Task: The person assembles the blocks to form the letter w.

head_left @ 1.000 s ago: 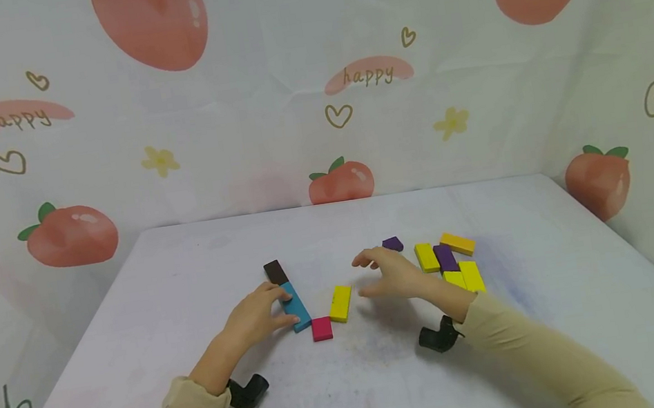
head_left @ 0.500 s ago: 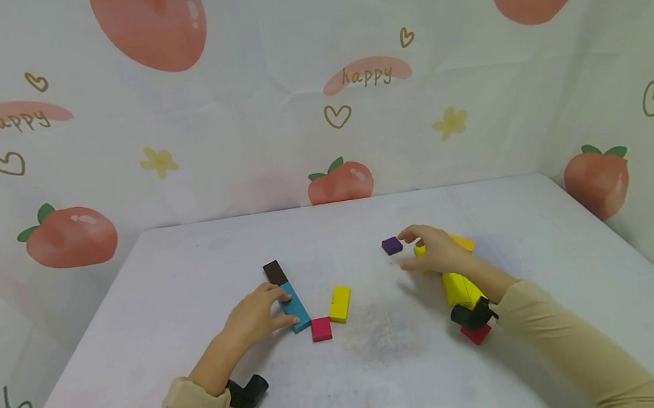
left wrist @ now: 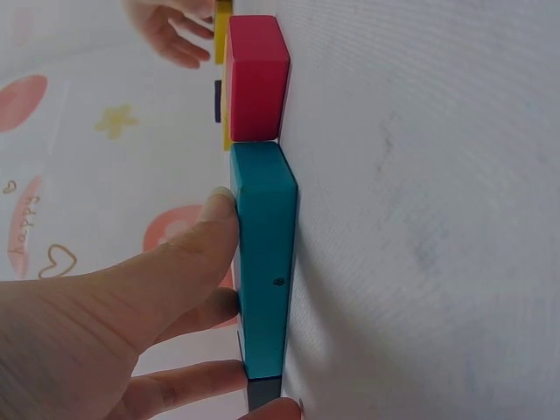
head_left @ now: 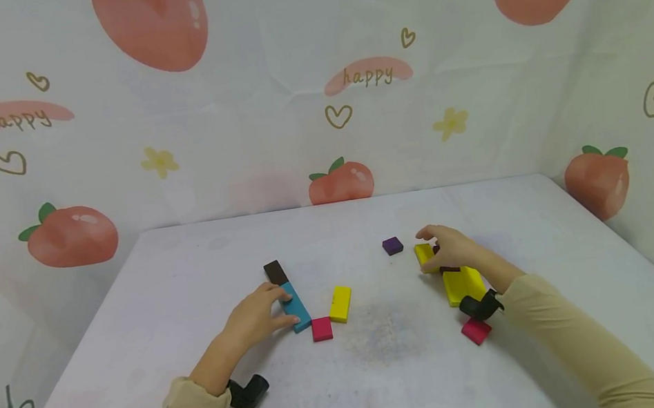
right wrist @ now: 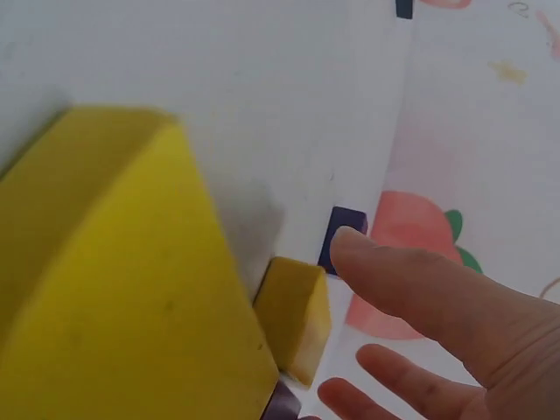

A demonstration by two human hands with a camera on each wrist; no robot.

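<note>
My left hand (head_left: 255,317) rests its thumb and fingertips on top of a long blue block (head_left: 300,314), which lies flat on the table. A dark brown block (head_left: 274,272) meets its far end. Near its other end lies a red block (head_left: 321,329), with a yellow block (head_left: 341,304) beside that. Over a loose group on the right, my right hand (head_left: 457,248) hovers with thumb and fingers apart, its thumb by a yellow block (head_left: 425,258). That hand partly hides a purple block (head_left: 450,269). Nothing shows between its fingers.
Two yellow blocks (head_left: 455,289) lie side by side under the right wrist, with a red block (head_left: 476,331) nearer the front. A small purple block (head_left: 392,246) sits apart, farther back. Black wrist cameras (head_left: 249,392) hang below both sleeves. A printed cloth stands behind the table.
My right hand has moved right, from beside the middle yellow block to above the right-hand group. The front red block has come into view. My left hand has stayed on the blue block.
</note>
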